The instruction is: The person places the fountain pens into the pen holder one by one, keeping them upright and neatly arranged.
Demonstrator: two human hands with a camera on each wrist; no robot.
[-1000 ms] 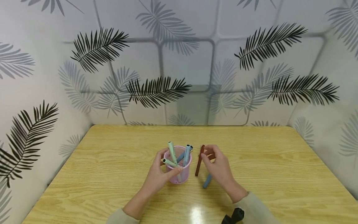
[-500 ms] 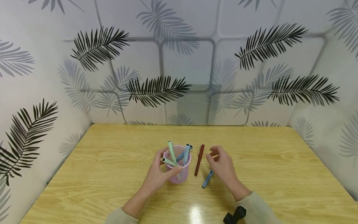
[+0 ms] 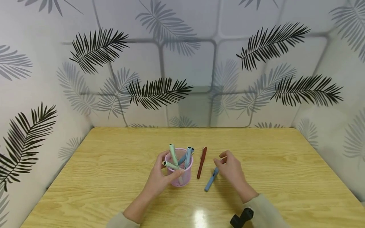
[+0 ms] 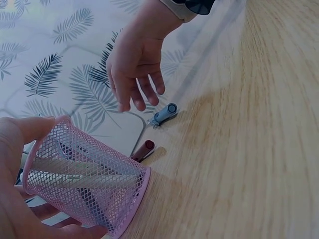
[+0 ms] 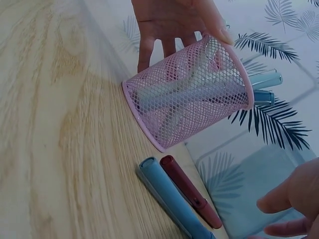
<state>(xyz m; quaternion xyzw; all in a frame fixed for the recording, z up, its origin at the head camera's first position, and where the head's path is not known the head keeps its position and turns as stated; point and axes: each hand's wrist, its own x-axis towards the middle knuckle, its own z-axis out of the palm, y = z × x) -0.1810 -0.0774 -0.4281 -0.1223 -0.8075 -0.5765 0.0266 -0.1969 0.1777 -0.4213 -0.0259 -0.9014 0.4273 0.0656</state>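
A pink mesh pen cup (image 3: 186, 179) stands upright on the table, gripped around its side by my left hand (image 3: 157, 181), with the thumb at the near rim. Inside it lean light green pens (image 3: 173, 153) and blue pens (image 3: 188, 155). To the right of the cup a dark red pen (image 3: 201, 164) lies on the tabletop. A blue pen (image 3: 210, 181) lies nearer to me, slanted. My right hand (image 3: 231, 169) hovers by the blue pen's far end, fingers loosely bent and holding nothing. In the left wrist view a gap shows between its fingertips and the blue pen (image 4: 166, 113).
The wood-grain table (image 3: 119, 148) reaches back to a leaf-patterned wall covering (image 3: 196, 63), which also rises at both sides. A black device (image 3: 241, 218) sits on the right wrist.
My right hand has drawn away from the red pen's upper end, to the right and slightly toward me. The red pen stays lying on the table. My left hand keeps its hold on the cup.
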